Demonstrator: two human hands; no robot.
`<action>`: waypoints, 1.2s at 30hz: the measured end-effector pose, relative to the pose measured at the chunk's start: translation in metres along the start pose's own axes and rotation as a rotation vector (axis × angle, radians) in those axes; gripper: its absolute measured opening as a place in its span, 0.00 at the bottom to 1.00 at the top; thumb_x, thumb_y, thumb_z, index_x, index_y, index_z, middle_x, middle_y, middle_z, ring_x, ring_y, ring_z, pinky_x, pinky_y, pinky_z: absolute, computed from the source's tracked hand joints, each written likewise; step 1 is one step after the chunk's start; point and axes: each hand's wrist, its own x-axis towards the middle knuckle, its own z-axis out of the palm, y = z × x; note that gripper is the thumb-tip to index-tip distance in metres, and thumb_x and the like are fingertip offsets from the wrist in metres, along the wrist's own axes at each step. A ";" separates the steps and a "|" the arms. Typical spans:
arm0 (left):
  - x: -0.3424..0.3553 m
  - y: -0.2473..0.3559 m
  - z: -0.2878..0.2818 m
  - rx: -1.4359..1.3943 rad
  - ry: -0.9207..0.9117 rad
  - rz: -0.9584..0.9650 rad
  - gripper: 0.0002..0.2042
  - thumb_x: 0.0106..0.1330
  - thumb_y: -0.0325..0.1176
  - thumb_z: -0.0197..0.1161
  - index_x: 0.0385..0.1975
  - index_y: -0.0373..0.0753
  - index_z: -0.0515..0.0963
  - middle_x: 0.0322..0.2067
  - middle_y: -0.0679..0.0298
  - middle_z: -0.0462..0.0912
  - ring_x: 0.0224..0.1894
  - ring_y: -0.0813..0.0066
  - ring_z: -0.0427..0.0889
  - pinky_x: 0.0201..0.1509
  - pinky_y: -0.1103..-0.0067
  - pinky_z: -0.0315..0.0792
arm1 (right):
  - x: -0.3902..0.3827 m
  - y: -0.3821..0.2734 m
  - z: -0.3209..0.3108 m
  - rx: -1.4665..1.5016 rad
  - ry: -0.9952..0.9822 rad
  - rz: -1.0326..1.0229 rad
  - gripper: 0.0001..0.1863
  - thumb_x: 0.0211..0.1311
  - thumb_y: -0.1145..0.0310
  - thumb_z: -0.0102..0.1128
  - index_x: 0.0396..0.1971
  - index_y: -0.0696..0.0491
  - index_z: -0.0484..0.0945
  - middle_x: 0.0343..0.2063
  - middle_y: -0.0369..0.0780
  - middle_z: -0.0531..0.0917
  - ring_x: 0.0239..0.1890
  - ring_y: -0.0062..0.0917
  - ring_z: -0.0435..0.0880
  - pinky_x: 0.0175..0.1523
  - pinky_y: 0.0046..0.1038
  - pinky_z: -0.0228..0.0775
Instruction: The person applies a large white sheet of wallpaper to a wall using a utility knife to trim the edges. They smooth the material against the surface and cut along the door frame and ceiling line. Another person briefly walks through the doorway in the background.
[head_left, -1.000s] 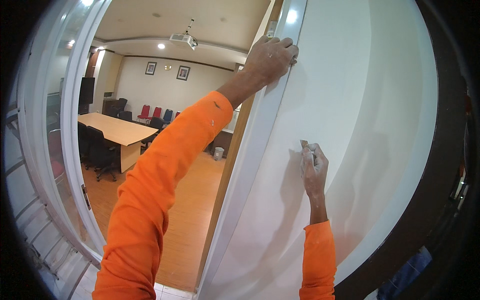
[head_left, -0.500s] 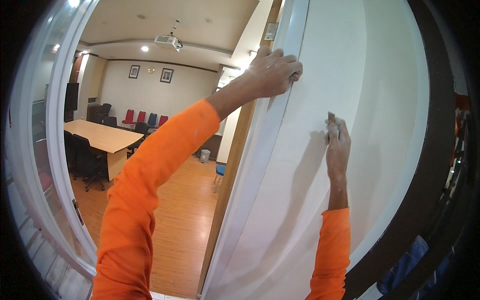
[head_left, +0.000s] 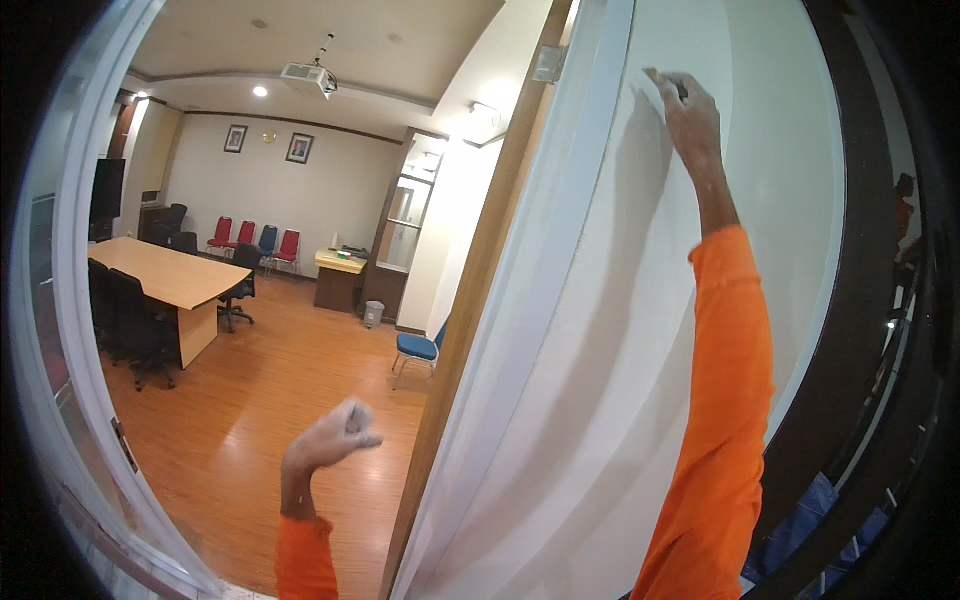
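Now off the white frame strip (head_left: pixel 540 240) with the left grip (head_left: pixel 335 437), curled, impossible to tell whether empty, and higher up the white panel (head_left: pixel 640 330) with the right grip (head_left: pixel 692 112), clamped on a small brownish piece (head_left: pixel 652 75) at its fingertips, apparently working one-handed.

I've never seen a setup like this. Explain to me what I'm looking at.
There is no machine here: these are a person's bare hands, in orange sleeves. The wide, bent view comes from a fisheye camera worn on the head.

The right hand, raised before an upright white wall, pinches a small flat piece; whether it touches the wall is unclear. The left hand is curled in front of the doorway, away from the door frame; I can't tell if it holds anything.

Beyond lies a room with a table, chairs and a ceiling projector.
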 end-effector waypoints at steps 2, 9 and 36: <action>-0.031 -0.053 0.017 -0.092 -0.006 -0.207 0.16 0.62 0.37 0.76 0.41 0.40 0.75 0.34 0.71 0.76 0.36 0.81 0.74 0.40 0.79 0.74 | 0.028 -0.004 0.008 -0.050 0.021 -0.007 0.22 0.72 0.53 0.56 0.52 0.55 0.84 0.46 0.46 0.88 0.51 0.39 0.85 0.60 0.37 0.74; -0.150 -0.212 0.104 -0.226 -0.195 -0.656 0.16 0.62 0.46 0.75 0.32 0.39 0.82 0.31 0.67 0.84 0.33 0.78 0.79 0.39 0.78 0.75 | 0.119 0.002 0.027 -0.097 0.155 0.000 0.20 0.68 0.54 0.60 0.36 0.60 0.84 0.40 0.56 0.86 0.47 0.49 0.85 0.54 0.45 0.76; -0.282 -0.281 0.160 -0.112 -0.170 -0.781 0.18 0.62 0.48 0.75 0.34 0.39 0.81 0.31 0.65 0.85 0.34 0.75 0.81 0.40 0.76 0.75 | 0.226 0.030 0.004 -0.876 -0.087 -0.332 0.20 0.67 0.48 0.56 0.42 0.47 0.89 0.47 0.48 0.87 0.52 0.45 0.84 0.58 0.43 0.77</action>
